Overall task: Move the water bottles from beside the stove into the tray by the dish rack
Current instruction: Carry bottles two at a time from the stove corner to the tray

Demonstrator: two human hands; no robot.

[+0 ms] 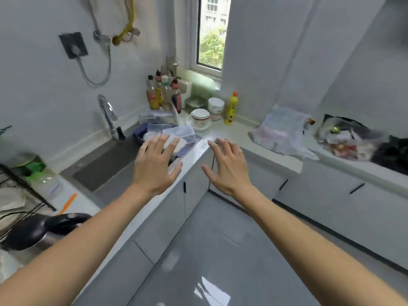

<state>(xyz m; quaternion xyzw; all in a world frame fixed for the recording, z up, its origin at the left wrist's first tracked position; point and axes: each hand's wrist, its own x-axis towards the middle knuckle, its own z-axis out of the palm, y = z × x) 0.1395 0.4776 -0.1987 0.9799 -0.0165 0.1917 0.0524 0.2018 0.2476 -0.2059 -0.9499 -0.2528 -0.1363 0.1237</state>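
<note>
Bare, two hands, left hand (156,166) and right hand (228,167), fingers spread, empty.

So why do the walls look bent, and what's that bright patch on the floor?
Head view: the wide-angle lens bows straight lines, so the walls and the counter edge curve. The bright patch on the floor is glare, probably daylight from the window. The plastic bags and dish rack near the edges look smeared, while both open hands stay fairly sharp.
</note>
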